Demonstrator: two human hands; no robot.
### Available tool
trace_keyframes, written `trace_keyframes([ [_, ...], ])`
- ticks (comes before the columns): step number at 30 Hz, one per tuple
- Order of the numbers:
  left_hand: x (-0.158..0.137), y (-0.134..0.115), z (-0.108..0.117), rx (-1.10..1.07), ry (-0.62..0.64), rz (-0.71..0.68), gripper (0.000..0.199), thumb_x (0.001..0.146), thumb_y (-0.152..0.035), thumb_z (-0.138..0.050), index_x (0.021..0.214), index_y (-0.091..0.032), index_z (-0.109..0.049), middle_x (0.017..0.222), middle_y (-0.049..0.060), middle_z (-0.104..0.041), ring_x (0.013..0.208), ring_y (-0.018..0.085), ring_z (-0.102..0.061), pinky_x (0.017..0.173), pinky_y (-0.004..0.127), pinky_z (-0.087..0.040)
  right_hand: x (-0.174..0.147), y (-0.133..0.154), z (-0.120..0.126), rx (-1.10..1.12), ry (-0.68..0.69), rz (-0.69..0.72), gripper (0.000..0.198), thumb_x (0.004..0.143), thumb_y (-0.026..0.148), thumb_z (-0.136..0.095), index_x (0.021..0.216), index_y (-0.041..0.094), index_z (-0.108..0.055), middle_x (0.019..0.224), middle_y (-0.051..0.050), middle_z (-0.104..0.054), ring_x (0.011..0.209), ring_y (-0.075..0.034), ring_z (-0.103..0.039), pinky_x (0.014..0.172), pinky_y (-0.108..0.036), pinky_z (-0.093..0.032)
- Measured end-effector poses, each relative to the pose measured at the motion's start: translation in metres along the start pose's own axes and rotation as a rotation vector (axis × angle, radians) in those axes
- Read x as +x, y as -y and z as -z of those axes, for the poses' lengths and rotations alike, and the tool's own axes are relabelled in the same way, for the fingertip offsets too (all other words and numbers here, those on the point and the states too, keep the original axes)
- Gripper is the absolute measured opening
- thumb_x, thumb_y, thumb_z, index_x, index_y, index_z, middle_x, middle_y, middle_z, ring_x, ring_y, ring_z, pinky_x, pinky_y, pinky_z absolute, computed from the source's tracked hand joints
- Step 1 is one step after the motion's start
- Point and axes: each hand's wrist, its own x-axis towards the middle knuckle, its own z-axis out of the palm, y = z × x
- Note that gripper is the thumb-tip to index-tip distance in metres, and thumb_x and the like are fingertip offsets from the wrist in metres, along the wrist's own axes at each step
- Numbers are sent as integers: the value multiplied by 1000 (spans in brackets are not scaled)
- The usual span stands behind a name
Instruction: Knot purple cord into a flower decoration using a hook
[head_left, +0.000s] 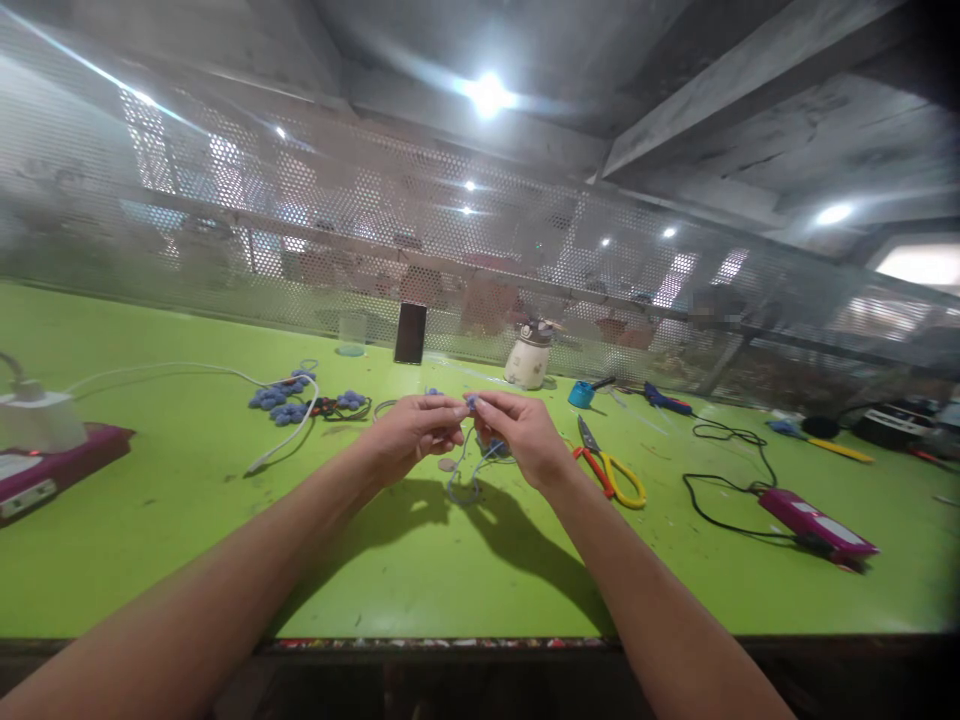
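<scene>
Over the middle of the green table, my left hand and my right hand meet fingertip to fingertip. Both pinch a small blue corded piece, mostly covered by the fingers. A thin light-blue cord hangs from it in a loop towards the tabletop. Behind my right fingers lies a darker blue bundle, partly hidden. To the left rest several blue flower-like corded pieces. Scissors with red and yellow handles lie just right of my right hand.
A white cable crosses the left side, near a purple power strip. At the back stand a dark phone-like slab, a clear cup and a cream pot. Rightward are a blue container and another purple power strip.
</scene>
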Motion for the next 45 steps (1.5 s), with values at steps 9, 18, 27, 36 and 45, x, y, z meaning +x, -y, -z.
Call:
trace_keyframes([
  [9, 0, 0, 0, -2, 22, -25, 23, 75, -32, -70, 79, -10, -68, 62, 3, -59, 58, 8, -51, 55, 20, -37, -1, 2, 0, -46, 13, 14, 32, 75, 38, -67, 96, 15, -74, 57, 1, -53, 50, -9, -45, 50, -25, -33],
  [18, 3, 4, 3, -10, 22, -4, 18, 66, -21, -78, 77, -10, -69, 63, 2, -62, 58, 6, -53, 58, 19, -40, -2, 3, -2, -23, 1, -17, 32, 72, 39, -69, 92, 14, -74, 55, 2, -54, 49, -9, -46, 51, -26, -36],
  [27, 2, 1, 1, -47, -3, 10, 13, 67, -17, -76, 73, -10, -66, 61, 2, -60, 57, 7, -54, 57, 19, -40, 1, 0, 1, 116, -36, -56, 39, 70, 35, -71, 103, 15, -66, 62, 2, -58, 50, -9, -49, 52, -26, -40],
  [36, 1, 0, 2, -17, 15, -7, 14, 68, -19, -75, 70, -10, -64, 62, 2, -61, 58, 7, -54, 59, 20, -38, -2, 10, 3, 169, -19, -46, 33, 67, 26, -73, 97, 15, -64, 73, -1, -61, 61, -11, -56, 60, -28, -45],
  [45, -1, 0, -1, 32, 30, -8, 18, 63, -22, -78, 67, -11, -64, 55, 1, -59, 52, 6, -50, 54, 20, -33, -2, 9, 0, 83, 19, -49, 25, 65, 24, -72, 89, 16, -67, 66, 0, -63, 51, -9, -51, 54, -28, -42],
])
